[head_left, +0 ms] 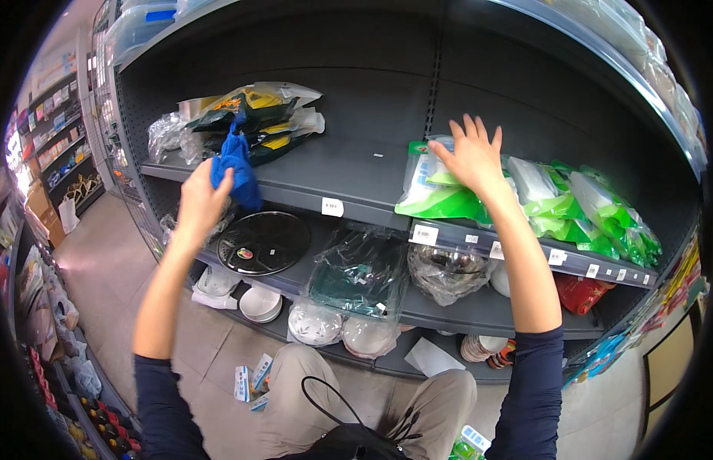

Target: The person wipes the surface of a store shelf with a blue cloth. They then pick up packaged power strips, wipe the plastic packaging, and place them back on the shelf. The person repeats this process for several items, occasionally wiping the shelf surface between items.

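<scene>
My left hand (204, 198) grips a blue cloth (237, 169), held up at the left, before the yellow-and-black plastic packages (264, 118) on the upper grey shelf (333, 172). With fingers spread, my right hand (470, 152) lies over a green-and-white plastic package (428, 178) near the middle of that shelf. Whether its palm presses on the package I cannot tell. More green-and-white packages (569, 201) lie in a row to the right of it. A crumpled clear plastic wrap (172, 138) sits at the shelf's left end.
Lower shelves hold a round black tray (264, 242), a wrapped dark green item (356, 282), a wrapped metal bowl (448, 267), white bowls (260, 303) and a red container (581, 293). Small boxes (253, 379) lie on the floor beside my knee. Another stocked shelf (52, 351) stands at the left.
</scene>
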